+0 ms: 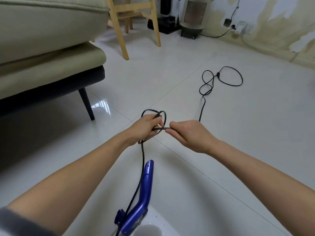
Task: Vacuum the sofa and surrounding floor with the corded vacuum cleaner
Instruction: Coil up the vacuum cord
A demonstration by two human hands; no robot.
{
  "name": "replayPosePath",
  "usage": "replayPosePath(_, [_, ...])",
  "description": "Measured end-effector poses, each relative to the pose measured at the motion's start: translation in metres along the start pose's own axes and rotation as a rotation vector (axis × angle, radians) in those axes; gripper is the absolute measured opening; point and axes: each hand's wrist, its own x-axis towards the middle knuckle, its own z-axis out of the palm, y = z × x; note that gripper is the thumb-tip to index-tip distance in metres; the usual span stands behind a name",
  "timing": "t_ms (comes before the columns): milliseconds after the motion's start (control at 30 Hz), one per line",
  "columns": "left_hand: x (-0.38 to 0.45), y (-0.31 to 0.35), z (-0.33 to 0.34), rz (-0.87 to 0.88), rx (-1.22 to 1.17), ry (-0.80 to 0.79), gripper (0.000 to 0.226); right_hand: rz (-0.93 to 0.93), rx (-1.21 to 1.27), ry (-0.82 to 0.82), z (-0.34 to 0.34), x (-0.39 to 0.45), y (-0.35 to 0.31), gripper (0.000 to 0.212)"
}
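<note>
The vacuum cleaner's blue handle [144, 189] stands at the bottom centre, below my arms. Its black cord [202, 106] rises from the handle into my left hand [146, 128], which grips a few loops of it. My right hand [189, 133] pinches the same cord just to the right of the loops. From there the cord runs away over the white tiled floor [187, 159] and ends in loose curls with the plug [217, 74]. The pale green sofa [42, 48] on dark legs fills the upper left.
A wooden stool [136, 19] stands behind the sofa's corner. A round heater [194, 16] and a black base sit by the far wall. Wall sockets [242, 28] with plugged leads are at the upper right, on a peeling wall.
</note>
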Motion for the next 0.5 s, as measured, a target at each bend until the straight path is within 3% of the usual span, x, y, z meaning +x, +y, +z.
replayPosePath(133, [-0.005, -0.003, -0.027, -0.14, -0.195, -0.061, 0.027, 0.165, -0.039, 0.033, -0.009, -0.016, 0.029, 0.037])
replayPosePath(267, [-0.013, 0.011, -0.027, -0.225, -0.14, -0.202, 0.026, -0.014, -0.12, 0.009, -0.01, -0.005, 0.012, 0.03])
replayPosePath(367, [-0.013, 0.022, -0.024, -0.254, -0.14, -0.33, 0.03, 0.016, -0.115, 0.087, -0.013, 0.013, 0.006, 0.033])
replayPosePath(500, [-0.016, 0.032, -0.022, -0.234, -0.436, -0.369, 0.036, 0.13, -0.08, 0.149, -0.009, 0.019, 0.014, 0.031])
